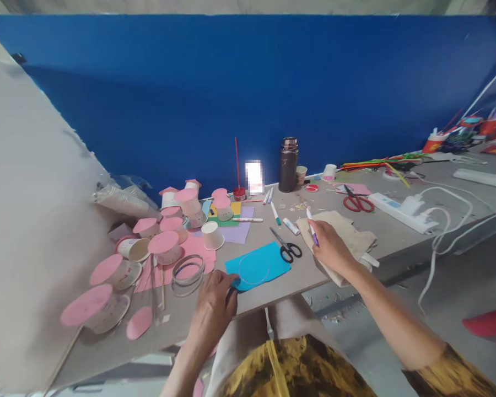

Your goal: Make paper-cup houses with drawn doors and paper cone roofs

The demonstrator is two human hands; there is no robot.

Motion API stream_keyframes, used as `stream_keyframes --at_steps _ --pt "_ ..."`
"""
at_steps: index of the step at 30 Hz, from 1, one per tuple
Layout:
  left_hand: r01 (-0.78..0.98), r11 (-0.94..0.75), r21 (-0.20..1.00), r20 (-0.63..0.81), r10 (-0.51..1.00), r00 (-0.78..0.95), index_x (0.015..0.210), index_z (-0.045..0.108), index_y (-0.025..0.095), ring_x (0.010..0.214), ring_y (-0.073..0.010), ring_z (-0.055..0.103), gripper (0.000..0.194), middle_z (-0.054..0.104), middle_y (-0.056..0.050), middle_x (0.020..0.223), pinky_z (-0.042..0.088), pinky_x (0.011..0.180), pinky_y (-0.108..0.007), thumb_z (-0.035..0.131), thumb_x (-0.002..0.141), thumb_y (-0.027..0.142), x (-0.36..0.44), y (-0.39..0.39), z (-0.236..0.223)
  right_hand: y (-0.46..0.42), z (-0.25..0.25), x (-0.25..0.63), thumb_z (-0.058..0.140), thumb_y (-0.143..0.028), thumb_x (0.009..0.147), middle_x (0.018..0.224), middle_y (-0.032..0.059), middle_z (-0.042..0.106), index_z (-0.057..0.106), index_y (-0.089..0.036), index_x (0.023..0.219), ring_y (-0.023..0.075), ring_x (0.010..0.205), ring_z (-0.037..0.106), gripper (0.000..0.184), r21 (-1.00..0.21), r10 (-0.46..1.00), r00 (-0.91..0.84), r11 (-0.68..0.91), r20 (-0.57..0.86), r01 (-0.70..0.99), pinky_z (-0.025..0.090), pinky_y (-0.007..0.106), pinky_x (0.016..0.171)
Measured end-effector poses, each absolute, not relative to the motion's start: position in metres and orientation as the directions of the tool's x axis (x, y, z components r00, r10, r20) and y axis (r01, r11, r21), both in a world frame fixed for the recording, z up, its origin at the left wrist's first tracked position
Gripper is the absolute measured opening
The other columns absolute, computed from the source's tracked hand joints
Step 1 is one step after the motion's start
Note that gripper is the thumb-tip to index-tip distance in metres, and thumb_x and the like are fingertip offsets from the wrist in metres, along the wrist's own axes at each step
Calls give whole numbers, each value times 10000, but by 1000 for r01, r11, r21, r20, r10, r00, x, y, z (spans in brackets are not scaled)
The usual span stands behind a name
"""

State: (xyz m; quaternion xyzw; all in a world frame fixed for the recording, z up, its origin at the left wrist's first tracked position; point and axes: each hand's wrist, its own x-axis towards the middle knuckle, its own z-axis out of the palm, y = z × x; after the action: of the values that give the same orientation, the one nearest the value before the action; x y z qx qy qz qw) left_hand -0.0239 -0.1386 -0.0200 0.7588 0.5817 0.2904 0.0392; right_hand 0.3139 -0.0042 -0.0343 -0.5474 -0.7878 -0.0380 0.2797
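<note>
A marker (311, 223) with a white body and a purple end is gripped in my right hand (330, 246), above the beige cloth. My left hand (215, 298) has its fingers curled at the near left corner of a bright blue paper sheet (279, 256), thumb and forefinger closed on it. A thin pale circle outline is drawn on the sheet. Black-handled scissors (290, 251) lie across its right end, slightly open. Left of the sheet are stacked rings (187, 275), resembling tape rolls, and pink paper (204, 248).
Several paper cups topped with pink discs (165, 242) crowd the left side. A dark thermos (288, 165) stands by the blue wall. The beige cloth (347, 229), red-handled scissors (358, 204) and a power strip (400, 212) with trailing white cables are to the right. A glue stick (291, 226) lies mid-table.
</note>
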Motion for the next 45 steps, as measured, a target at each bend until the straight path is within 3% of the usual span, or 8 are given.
stream_keyframes --at_steps 11,17,21,26,34,38,40,45 --pt "768 -323 553 570 819 -66 996 788 232 760 -214 720 220 763 -52 831 557 690 -318 586 930 288 -32 -136 -43 39 -23 287 493 34 823 1214 149 693 591 -162 1346 313 1123 592 567 -88 838 -428 481 337 872 489 426 975" --pt "631 -124 766 408 852 -328 957 813 248 872 -251 765 320 815 -52 932 589 727 -307 627 893 501 -34 -148 -34 12 -17 293 492 40 808 1320 148 659 574 -172 1349 297 1166 592 588 -108 846 -385 451 369 886 491 409 974" --pt "483 68 873 267 762 -590 908 805 227 744 -215 718 374 786 -33 826 552 640 -267 731 781 570 -35 -153 -33 -26 -14 276 541 -171 948 1034 108 729 639 -197 1090 261 994 666 174 -214 858 -269 390 438 896 517 351 835" --pt "17 -25 1000 29 671 -741 932 736 243 698 -126 669 331 740 33 746 521 639 -171 881 672 387 -31 -145 -25 -34 -12 244 676 -370 906 916 112 747 662 -204 904 277 858 709 166 -264 984 -156 173 84 949 454 313 653" --pt "-759 -75 647 -409 806 -429 784 714 193 731 -151 737 80 786 -10 798 638 777 -313 723 759 117 -35 -136 -5 -24 0 265 663 -349 863 698 87 704 687 -180 746 207 624 624 207 -567 984 -158 87 -78 819 420 298 582" --pt "-842 -108 529 -328 889 -320 879 771 214 912 -221 769 211 824 -62 941 625 901 -454 603 831 96 -40 -136 1 -55 -2 275 649 -651 866 895 119 703 694 -137 965 82 510 382 526 -980 905 -399 -80 -148 182 274 239 463" --pt "-863 -133 488 -271 916 -294 906 785 228 946 -212 770 260 829 -59 971 609 940 -448 566 865 92 -42 -133 5 -77 -6 267 804 -701 710 907 86 649 698 -146 1019 75 561 355 644 -969 869 -473 -222 -144 -112 284 231 494" --pt "-867 -185 462 -139 951 -277 916 793 230 1104 -199 740 339 822 -59 1080 481 1132 -484 491 928 75 -36 -121 20 -125 -2 226 684 -892 658 852 53 606 672 -157 968 109 644 375 798 -953 720 -673 -294 -168 -76 326 243 569"
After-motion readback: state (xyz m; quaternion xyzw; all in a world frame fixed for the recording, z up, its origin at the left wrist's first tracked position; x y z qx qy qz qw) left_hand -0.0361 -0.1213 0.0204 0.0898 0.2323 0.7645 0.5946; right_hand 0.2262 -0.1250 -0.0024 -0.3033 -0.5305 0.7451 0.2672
